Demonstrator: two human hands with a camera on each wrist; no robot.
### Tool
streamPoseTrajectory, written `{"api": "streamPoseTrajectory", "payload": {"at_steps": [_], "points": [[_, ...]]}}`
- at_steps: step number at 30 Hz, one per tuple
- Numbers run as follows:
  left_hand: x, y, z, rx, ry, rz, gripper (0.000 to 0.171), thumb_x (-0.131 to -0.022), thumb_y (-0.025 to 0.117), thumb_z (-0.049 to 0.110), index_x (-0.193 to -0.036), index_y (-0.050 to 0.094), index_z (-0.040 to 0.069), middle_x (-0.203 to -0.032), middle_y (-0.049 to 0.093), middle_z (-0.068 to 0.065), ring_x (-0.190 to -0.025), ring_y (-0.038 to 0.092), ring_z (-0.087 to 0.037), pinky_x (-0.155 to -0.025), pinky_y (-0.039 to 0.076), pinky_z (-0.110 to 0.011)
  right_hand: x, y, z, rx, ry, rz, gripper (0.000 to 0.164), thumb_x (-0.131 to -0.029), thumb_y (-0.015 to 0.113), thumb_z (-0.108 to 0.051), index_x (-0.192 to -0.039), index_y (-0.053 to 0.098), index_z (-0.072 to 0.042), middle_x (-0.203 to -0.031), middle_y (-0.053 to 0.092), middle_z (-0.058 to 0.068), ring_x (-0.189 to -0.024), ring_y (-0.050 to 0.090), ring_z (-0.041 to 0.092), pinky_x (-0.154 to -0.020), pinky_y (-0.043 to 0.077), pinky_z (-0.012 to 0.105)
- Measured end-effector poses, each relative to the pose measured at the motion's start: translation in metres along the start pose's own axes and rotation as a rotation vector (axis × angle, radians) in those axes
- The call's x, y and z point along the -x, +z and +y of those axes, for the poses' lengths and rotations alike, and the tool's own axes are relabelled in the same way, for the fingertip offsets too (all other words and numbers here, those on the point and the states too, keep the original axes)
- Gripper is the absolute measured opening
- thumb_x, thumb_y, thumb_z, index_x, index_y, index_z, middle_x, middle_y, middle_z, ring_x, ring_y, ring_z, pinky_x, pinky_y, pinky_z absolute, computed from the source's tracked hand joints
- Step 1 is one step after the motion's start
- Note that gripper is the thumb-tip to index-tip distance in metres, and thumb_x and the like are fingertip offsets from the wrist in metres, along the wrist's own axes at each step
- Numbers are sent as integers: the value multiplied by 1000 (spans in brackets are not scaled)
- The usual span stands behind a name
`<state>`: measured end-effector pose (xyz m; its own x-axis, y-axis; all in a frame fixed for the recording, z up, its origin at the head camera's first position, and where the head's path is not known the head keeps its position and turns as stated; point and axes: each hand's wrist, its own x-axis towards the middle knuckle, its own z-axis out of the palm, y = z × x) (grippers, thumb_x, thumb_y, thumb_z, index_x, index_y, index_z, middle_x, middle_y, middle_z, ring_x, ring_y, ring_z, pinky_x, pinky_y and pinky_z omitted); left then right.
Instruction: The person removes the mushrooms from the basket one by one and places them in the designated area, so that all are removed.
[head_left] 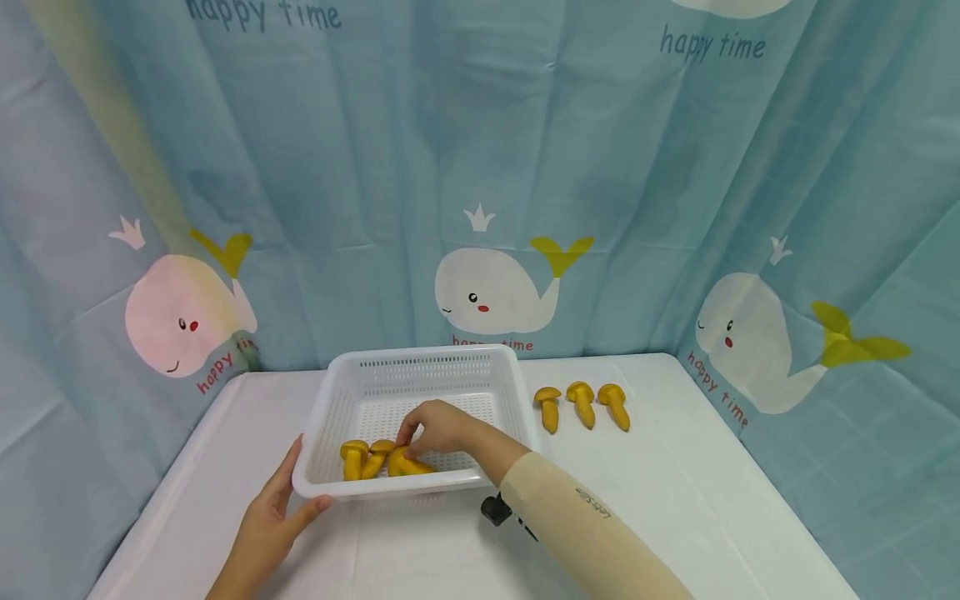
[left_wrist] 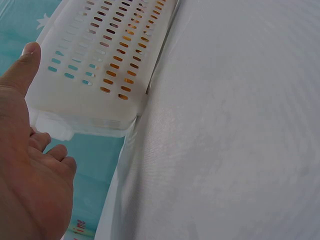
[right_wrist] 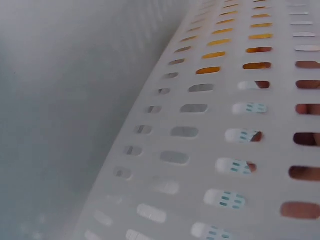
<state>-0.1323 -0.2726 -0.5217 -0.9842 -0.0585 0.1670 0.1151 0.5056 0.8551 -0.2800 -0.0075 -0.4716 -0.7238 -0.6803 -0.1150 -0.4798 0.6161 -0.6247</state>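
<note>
A white perforated plastic basket (head_left: 420,488) stands on the table. Inside, along its front wall, two yellow mushrooms (head_left: 352,460) lie side by side at the left. Just right of them, my right hand (head_left: 442,429) reaches in over the front rim and pinches another yellow mushroom (head_left: 411,467). The right wrist view looks at the slotted basket wall (right_wrist: 200,145), with bits of yellow and of the fingers behind the slots. My left hand (head_left: 270,517) holds the basket's front left corner, its thumb (left_wrist: 22,70) by the rim and its other fingers bent beside it.
Three more yellow mushrooms (head_left: 581,404) lie in a row on the white-covered table (head_left: 660,500), right of the basket. A blue curtain (head_left: 360,167) with whale prints hangs behind and on both sides. A small black device (head_left: 495,510) is at the right wrist.
</note>
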Motion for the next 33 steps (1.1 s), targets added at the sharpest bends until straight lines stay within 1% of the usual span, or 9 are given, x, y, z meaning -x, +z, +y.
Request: {"api": "streamPoseTrajectory", "payload": {"at_steps": [2, 7, 15, 19, 22, 23, 28, 31, 33], "points": [[0, 0, -1, -9, 6, 5, 94, -93, 76, 35, -163, 13, 41, -171, 13, 6, -156, 9, -13, -103, 17, 2, 1, -1, -1, 2, 1, 12, 8, -89, 82, -20, -93, 77, -26, -90, 69, -19, -93, 61, 2, -97, 52, 23], [-1, 0, -2, -36, -18, 10, 94, -93, 75, 41, -161, 11, 46, -171, 12, 7, -156, 9, -14, -107, 17, -4, 2, -5, -2, 4, -13, 32, 8, -89, 81, -22, -93, 77, -27, -90, 69, -20, -94, 61, 2, -96, 52, 23], [0, 0, -2, -36, -5, 7, 95, -93, 76, 37, -163, 13, 42, -171, 14, 4, -155, 12, -16, -102, 19, 0, 10, -13, -7, -60, -47, 104, 8, -90, 80, -24, -97, 77, -27, -95, 71, -20, -110, 67, 22, -96, 54, 24], [-1, 1, -2, -30, -30, -4, 96, -93, 76, 39, -163, 11, 41, -171, 12, 5, -156, 10, -19, -119, 26, -28, 15, -16, -9, -105, -71, 140, 8, -90, 80, -24, -97, 78, -27, -97, 71, -19, -112, 67, 25, -91, 55, 23], [-1, 1, 0, -9, -47, -8, 96, -92, 76, 38, -163, 12, 40, -171, 11, 6, -157, 9, -28, -116, 24, -56, 18, -18, -11, -133, -82, 164, 8, -91, 80, -27, -98, 77, -29, -99, 71, -20, -112, 66, 22, -86, 55, 21], [-1, 2, 1, -3, -49, -8, 96, -92, 77, 38, -164, 12, 39, -171, 11, 6, -157, 9, -30, -116, 24, -60, 20, -19, -11, -143, -84, 172, 8, -91, 80, -28, -98, 77, -29, -100, 71, -20, -111, 66, 22, -84, 55, 21], [-1, 2, 2, 7, -62, -2, 97, -91, 78, 39, -163, 13, 42, -170, 12, 7, -157, 10, -36, -113, 25, -69, 30, -27, -17, -164, -90, 220, 10, -91, 80, -32, -100, 78, -30, -101, 71, -21, -103, 64, 9, -82, 55, 22], [-1, 2, 2, -4, -62, 1, 98, -91, 77, 40, -163, 12, 41, -170, 12, 7, -157, 11, -36, -113, 25, -67, 35, -32, -17, -161, -103, 250, 10, -91, 80, -31, -101, 78, -30, -101, 71, -21, -101, 61, 1, -87, 54, 22], [-1, 1, 2, -21, -59, 4, 97, -92, 77, 40, -164, 11, 40, -170, 12, 7, -156, 11, -36, -117, 23, -58, 38, -35, -16, -159, -111, 270, 11, -91, 80, -31, -102, 78, -29, -101, 71, -21, -101, 61, 1, -87, 54, 23]]}}
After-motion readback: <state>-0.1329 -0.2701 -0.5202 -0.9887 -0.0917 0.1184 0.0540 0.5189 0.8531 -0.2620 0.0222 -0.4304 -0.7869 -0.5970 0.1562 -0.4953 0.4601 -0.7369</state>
